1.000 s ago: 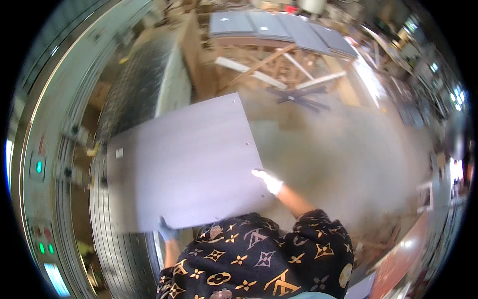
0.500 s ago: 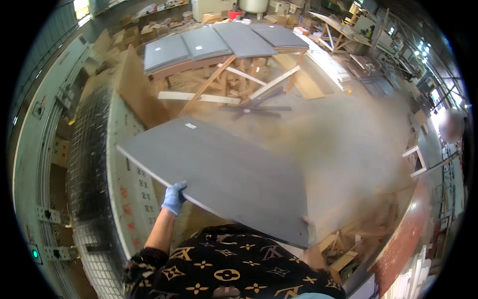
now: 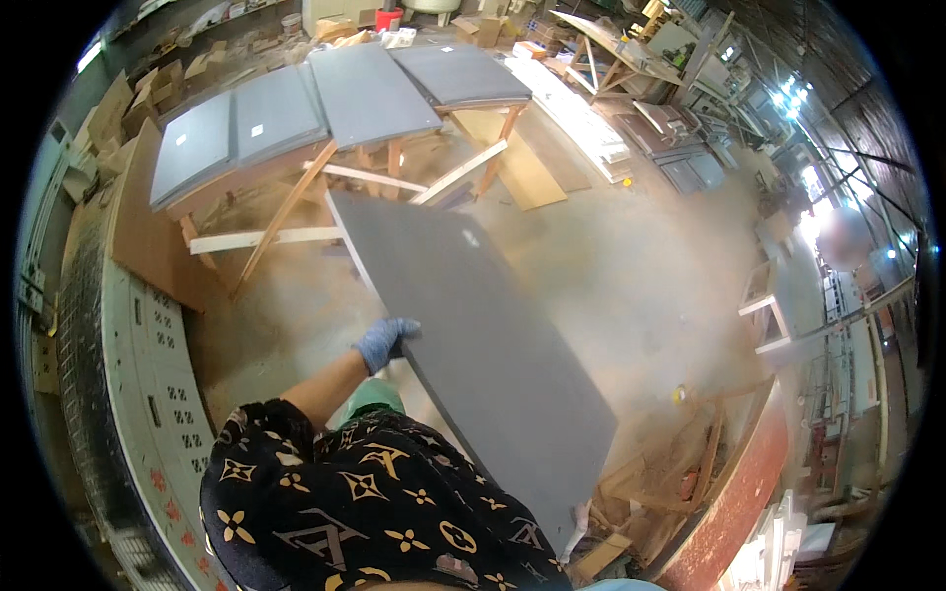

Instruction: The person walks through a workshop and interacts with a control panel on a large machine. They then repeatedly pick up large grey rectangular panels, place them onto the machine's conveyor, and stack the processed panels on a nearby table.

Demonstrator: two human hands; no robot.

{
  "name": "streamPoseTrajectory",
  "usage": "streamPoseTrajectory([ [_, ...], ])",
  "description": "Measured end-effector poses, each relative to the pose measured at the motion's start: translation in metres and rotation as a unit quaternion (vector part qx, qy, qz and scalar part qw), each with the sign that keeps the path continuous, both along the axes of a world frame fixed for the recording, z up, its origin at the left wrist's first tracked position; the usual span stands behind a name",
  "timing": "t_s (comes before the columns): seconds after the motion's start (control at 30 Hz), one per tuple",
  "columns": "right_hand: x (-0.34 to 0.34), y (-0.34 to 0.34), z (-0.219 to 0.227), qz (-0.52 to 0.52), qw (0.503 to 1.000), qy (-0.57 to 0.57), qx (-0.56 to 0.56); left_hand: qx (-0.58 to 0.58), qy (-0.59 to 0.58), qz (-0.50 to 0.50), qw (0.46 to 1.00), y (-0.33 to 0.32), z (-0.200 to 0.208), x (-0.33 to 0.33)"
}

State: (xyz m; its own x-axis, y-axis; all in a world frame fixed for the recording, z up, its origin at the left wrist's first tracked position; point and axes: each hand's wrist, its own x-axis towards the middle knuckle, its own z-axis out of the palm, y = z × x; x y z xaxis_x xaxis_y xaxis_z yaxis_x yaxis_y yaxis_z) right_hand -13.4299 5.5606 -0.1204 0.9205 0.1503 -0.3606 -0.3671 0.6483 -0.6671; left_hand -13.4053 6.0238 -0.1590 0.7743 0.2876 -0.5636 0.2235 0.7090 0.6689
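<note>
A large flat grey panel hangs slantwise in front of me, with a small pale label near its far end. My left hand, in a blue glove, is closed round its left long edge, thumb and fingers on either side. Low on the right, my right hand grips the panel's near end; only part of the fingers shows and the rest is hidden. Ahead, similar grey panels lie in stacks along a wooden trestle stand.
A long machine bed with a black mesh-like band runs along my left. Wood scraps and a reddish board are at the lower right. White strips and a tan board lie beyond the stand.
My view has turned to the right and come closer to the stacks. The held panel has swung so its far end points toward the stand. Both hands have kept hold of it.
</note>
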Motion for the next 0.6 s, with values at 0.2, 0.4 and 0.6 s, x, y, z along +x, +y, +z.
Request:
streamPoseTrajectory([
  [0.2, 0.177, 0.154, 0.015, 0.038, 0.990, -0.117, 0.070, 0.000, -0.144, -0.008, 0.990, 0.152, 0.037, 0.185],
  [0.4, 0.374, 0.357, 0.081, 0.019, 0.983, -0.176, -0.052, -0.084, -0.176, 0.059, 0.979, 0.298, 0.027, 0.362],
  [0.6, 0.555, 0.499, 0.058, 0.127, 0.972, -0.155, -0.125, 0.011, -0.167, 0.025, 0.986, 0.318, 0.045, 0.387],
])
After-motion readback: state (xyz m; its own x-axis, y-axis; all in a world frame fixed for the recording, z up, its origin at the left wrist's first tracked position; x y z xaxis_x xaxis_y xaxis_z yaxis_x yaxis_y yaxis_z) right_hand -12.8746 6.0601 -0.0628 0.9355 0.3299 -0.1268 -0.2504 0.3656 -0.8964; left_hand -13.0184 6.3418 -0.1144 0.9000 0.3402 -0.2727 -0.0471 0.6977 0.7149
